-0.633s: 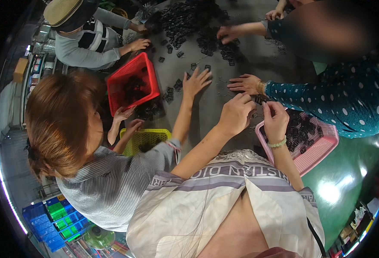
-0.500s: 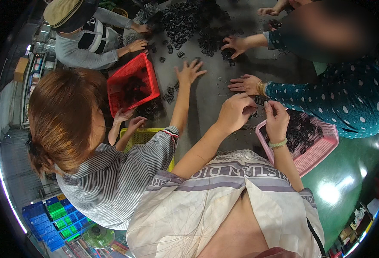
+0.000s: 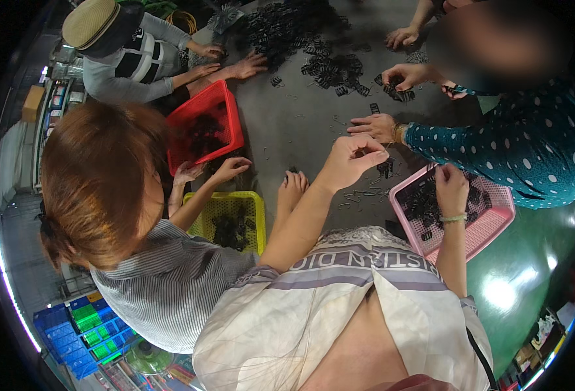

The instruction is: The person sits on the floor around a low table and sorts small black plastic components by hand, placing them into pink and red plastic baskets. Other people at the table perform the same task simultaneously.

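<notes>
My left hand (image 3: 354, 164) is above the grey table with thumb and forefinger pinched together; what the fingertips hold, if anything, is too small to make out. Below those fingertips lie a few small black slotted pieces (image 3: 384, 169) and thin bent metal hooks (image 3: 363, 194). My right hand (image 3: 453, 189), a pale green bracelet on its wrist, hangs over the pink basket (image 3: 489, 228) with its fingers curled inward. Whatever is in its grip is hidden. More black slotted pieces (image 3: 476, 201) lie in that basket, around and behind the hand.
Black pieces are heaped (image 3: 287, 32) across the far table (image 3: 300, 124). A red basket (image 3: 235, 124) and a yellow basket (image 3: 259, 225) stand to the left. Co-workers' hands work close by; a dotted sleeve (image 3: 470, 153) reaches in from the right, its hand (image 3: 373, 127) beside my left.
My right hand has moved away from my left, down over the pink basket. My left hand stays nearly in place. The striped-sleeved co-worker's outstretched hand has drawn back toward the near edge.
</notes>
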Demonstrator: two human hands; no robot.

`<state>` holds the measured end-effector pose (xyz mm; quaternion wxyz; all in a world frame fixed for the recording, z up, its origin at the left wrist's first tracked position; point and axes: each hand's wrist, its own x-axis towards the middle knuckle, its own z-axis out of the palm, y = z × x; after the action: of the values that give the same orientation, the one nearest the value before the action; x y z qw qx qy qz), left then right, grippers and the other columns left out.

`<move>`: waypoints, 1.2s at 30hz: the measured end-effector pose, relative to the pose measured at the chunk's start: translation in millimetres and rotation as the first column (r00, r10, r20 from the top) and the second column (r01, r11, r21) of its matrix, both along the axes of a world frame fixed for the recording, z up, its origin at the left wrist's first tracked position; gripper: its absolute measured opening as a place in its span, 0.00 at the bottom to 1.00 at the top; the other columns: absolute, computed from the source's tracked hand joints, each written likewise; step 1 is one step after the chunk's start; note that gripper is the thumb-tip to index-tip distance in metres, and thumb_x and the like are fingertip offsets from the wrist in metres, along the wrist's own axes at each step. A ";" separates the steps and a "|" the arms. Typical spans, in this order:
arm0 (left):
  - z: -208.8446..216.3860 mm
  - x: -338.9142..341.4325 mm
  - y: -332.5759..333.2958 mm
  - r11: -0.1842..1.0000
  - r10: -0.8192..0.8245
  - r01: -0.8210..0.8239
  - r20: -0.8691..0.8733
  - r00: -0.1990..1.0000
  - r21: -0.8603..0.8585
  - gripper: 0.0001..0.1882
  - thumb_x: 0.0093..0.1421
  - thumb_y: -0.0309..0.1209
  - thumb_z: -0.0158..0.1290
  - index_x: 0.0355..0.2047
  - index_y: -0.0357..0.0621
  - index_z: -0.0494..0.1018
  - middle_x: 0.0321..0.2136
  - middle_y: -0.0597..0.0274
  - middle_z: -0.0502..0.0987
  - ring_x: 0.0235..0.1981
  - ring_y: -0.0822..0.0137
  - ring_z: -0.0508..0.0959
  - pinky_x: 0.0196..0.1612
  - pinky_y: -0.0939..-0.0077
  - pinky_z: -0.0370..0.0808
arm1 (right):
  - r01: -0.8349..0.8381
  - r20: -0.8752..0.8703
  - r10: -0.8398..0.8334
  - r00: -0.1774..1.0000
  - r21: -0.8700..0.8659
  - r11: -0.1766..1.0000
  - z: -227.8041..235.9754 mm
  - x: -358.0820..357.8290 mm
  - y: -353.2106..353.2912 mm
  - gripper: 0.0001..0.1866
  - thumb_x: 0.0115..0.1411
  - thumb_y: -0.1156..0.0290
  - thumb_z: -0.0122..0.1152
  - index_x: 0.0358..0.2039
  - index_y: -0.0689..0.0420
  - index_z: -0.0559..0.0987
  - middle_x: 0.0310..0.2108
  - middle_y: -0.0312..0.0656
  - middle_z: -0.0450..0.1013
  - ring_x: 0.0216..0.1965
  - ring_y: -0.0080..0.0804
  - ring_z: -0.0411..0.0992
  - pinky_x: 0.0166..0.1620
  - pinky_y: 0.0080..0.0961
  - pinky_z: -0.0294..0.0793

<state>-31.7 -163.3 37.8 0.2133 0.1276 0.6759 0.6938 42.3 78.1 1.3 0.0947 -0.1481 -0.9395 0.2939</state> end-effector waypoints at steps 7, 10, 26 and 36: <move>3.8 -5.6 6.0 0.991 -0.111 0.104 0.091 0.990 0.081 0.06 0.53 0.25 0.54 0.30 0.34 0.73 0.25 0.67 0.74 0.27 0.80 0.71 0.30 0.88 0.66 | -0.245 -0.050 0.242 0.969 -0.313 0.918 46.2 -1.0 -15.4 0.11 0.48 0.71 0.60 0.33 0.59 0.77 0.23 0.42 0.70 0.25 0.34 0.69 0.30 0.26 0.67; 8.8 -6.6 10.6 0.988 -0.150 0.144 0.107 0.983 0.063 0.06 0.53 0.26 0.54 0.29 0.34 0.73 0.24 0.68 0.73 0.26 0.81 0.70 0.30 0.88 0.66 | -0.422 -0.202 0.372 0.906 -0.505 0.753 60.1 -12.3 -42.0 0.14 0.47 0.76 0.60 0.37 0.60 0.76 0.22 0.39 0.67 0.23 0.26 0.66 0.27 0.20 0.64; -4.1 6.8 15.4 0.854 0.145 -0.325 -0.415 0.898 -0.406 0.06 0.44 0.28 0.52 0.20 0.37 0.71 0.16 0.54 0.73 0.19 0.58 0.74 0.24 0.69 0.70 | -0.105 -0.009 0.139 0.990 -0.703 0.703 18.8 -18.8 -75.9 0.10 0.53 0.71 0.57 0.28 0.67 0.77 0.18 0.39 0.71 0.17 0.18 0.66 0.21 0.16 0.63; -4.9 15.7 11.0 0.844 -0.051 -0.180 -0.408 0.912 -0.506 0.07 0.44 0.28 0.57 0.25 0.40 0.75 0.26 0.59 0.73 0.24 0.57 0.75 0.28 0.68 0.71 | 0.049 0.047 -0.015 0.999 -0.874 0.484 16.0 -20.1 -74.3 0.12 0.55 0.69 0.56 0.30 0.66 0.78 0.20 0.36 0.73 0.18 0.16 0.67 0.22 0.12 0.64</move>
<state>-15.9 -152.4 32.9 0.0713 0.1811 0.8749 0.4436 22.3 3.8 17.3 -0.0039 -0.1977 -0.6589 0.7257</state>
